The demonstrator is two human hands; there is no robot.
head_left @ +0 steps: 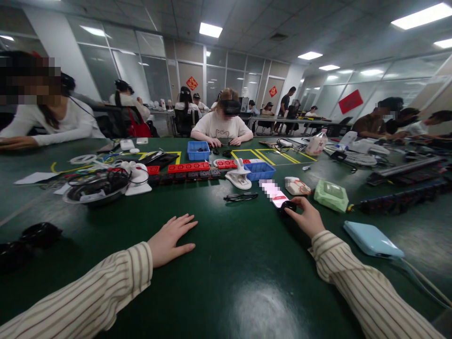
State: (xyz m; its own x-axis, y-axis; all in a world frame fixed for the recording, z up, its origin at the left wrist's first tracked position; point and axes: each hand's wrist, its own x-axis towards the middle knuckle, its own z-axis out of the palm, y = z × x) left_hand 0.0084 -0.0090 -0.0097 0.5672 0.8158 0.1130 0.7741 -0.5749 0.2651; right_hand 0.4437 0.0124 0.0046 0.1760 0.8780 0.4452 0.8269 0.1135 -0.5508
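Note:
My left hand (169, 238) lies flat on the dark green table (226, 282), fingers stretched out and together, holding nothing. My right hand (306, 217) rests further right with its fingers closed round the near end of a phone (277, 195) that lies on the table with a lit screen. Both arms wear striped sleeves. A pair of dark glasses (240, 197) lies just left of the phone.
A light blue power bank (371, 239) with a cable lies at right, next to a green box (331, 195). Red and black power strips (189, 167), blue bins (260, 170), a bowl of cables (97, 187) lie further back. Several people sit around the tables.

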